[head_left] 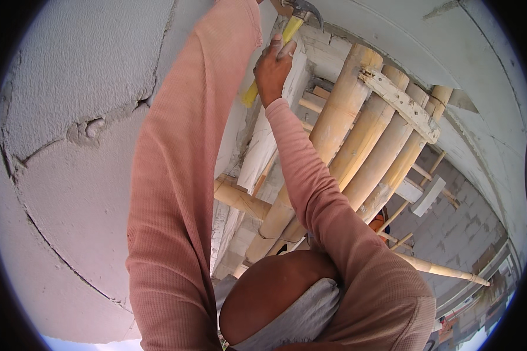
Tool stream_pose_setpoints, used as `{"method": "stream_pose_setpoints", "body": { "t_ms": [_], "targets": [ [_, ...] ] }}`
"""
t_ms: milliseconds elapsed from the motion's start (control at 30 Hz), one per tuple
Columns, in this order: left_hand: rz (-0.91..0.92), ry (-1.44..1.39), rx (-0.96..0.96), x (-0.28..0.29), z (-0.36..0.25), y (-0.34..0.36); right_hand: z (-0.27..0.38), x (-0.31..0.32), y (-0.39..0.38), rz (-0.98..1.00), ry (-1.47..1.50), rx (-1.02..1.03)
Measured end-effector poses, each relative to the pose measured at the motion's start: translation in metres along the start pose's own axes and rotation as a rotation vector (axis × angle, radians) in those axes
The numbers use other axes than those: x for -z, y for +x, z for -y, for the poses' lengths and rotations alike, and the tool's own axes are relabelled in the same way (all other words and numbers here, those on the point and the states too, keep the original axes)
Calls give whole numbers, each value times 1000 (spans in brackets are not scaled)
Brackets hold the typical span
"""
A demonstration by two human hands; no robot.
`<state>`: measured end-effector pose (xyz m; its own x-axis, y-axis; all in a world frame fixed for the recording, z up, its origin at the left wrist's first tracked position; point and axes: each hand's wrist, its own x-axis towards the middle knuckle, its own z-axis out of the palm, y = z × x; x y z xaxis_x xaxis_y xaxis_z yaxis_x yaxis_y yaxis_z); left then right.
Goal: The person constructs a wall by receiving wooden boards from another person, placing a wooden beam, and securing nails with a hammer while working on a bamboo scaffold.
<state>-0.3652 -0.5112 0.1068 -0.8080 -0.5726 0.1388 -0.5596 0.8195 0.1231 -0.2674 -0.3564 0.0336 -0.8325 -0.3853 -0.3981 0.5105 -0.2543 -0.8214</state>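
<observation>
Hammer [293, 28] gripped in right hand [274, 69]; bamboo poles [341, 102] near.

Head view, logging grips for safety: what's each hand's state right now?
Left hand: out of view past the top edge; cannot be told.
Right hand: closed, holding a yellow-handled hammer.

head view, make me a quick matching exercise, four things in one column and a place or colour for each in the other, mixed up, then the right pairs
Column one
1. hammer
2. plank
3. wall
4. sleeves

Column two
A. pink
B. gripped in the right hand
C. at the picture's left, with dark lines running over it
D. across several bamboo poles

Right pairs: 1-B, 2-D, 3-C, 4-A
</observation>
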Motion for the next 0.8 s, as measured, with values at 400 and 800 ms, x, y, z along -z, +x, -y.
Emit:
{"method": "stream_pose_setpoints", "body": {
  "t_ms": [400, 800],
  "targets": [
    [-45, -90, -10, -19, -24, -5, 23, 40, 3, -7, -177, -5],
    [65, -546, 349, 24, -55, -16, 104, 72, 9, -37, -202, 313]
  ]
}}
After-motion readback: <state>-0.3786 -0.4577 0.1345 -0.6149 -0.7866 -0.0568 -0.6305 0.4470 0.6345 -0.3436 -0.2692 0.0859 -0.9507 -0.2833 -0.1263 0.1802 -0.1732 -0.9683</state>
